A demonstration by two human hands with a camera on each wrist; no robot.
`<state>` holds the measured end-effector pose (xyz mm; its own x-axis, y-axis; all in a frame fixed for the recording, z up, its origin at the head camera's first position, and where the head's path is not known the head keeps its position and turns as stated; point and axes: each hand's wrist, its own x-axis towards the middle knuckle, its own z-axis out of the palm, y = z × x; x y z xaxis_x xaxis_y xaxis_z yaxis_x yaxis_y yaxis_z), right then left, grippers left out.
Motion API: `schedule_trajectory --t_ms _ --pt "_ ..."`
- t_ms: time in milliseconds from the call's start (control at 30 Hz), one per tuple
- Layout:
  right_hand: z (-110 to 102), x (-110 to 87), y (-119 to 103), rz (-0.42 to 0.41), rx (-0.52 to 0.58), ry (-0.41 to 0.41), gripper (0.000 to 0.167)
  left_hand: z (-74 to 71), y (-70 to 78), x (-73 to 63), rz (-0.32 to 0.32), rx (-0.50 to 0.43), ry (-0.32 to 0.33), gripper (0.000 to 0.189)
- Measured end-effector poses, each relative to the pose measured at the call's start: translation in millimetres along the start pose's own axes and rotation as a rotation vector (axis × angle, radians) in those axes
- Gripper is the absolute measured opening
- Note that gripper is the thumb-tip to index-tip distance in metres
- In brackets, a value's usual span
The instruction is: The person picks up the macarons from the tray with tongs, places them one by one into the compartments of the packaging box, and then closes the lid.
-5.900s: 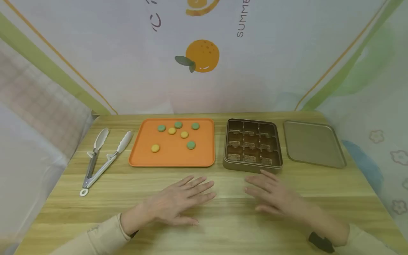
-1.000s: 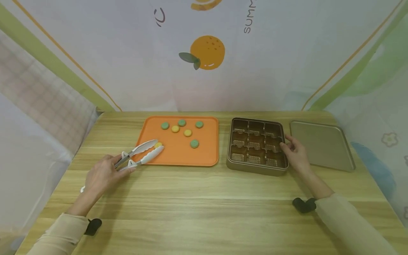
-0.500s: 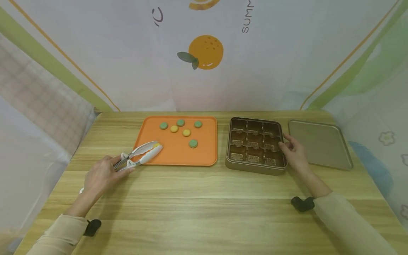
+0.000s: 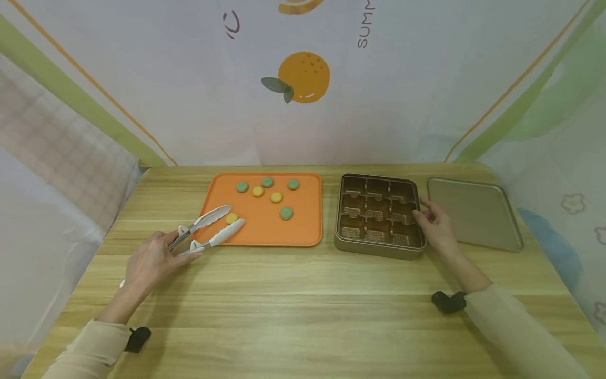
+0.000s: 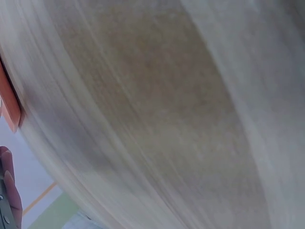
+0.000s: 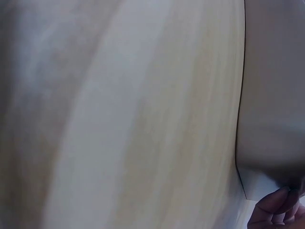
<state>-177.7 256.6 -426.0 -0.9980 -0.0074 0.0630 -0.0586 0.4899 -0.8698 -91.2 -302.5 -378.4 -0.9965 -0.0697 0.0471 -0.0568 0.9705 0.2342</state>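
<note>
In the head view, my left hand (image 4: 151, 263) grips white-tipped metal tongs (image 4: 208, 237), fingers above and thumb below. The tongs' two tips are spread over the orange tray (image 4: 303, 231), with a yellow macaron-like disc (image 4: 231, 218) between them. Several green discs (image 4: 286, 213) and two more yellow ones (image 4: 276, 197) lie farther back on the tray. My right hand (image 4: 437, 229) holds the right rim of a bronze tin box (image 4: 379, 247) with a divided brown insert (image 4: 377, 209). In the right wrist view, my fingertips (image 6: 274, 202) meet the tin's side.
A flat bronze lid (image 4: 473, 216) lies right of the tin box. Everything stands on a wooden table (image 4: 293, 305), with a printed cloth (image 4: 213, 105) hanging behind it. In the left wrist view, only the tray's edge (image 5: 9, 102) and part of the hand show.
Earliest, the tongs lay on the table and both hands were bare. Half a second ago the tongs' tips were closer about the yellow disc; now they have spread apart. My right hand stays on the tin.
</note>
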Motion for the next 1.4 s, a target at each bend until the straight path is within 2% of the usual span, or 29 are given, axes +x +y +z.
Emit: schedule_trajectory --t_ms 400,767,1133,1400 --pt "-0.3 0.7 0.9 0.020 -0.001 -0.001 0.056 -2.1 -1.6 -6.9 0.015 -0.012 0.022 0.068" --pt "-0.3 0.6 0.3 0.015 -0.003 -0.001 0.055 -1.4 -2.3 -7.5 0.012 -0.011 0.044 0.064" --pt "-0.4 0.3 -0.9 0.035 -0.004 0.015 0.054 -2.2 -1.5 -6.5 0.003 -0.008 0.017 0.065" --pt "-0.1 1.0 -1.4 0.027 -0.001 0.017 0.054 -2.2 -0.2 -7.3 0.007 -0.005 0.027 0.066"
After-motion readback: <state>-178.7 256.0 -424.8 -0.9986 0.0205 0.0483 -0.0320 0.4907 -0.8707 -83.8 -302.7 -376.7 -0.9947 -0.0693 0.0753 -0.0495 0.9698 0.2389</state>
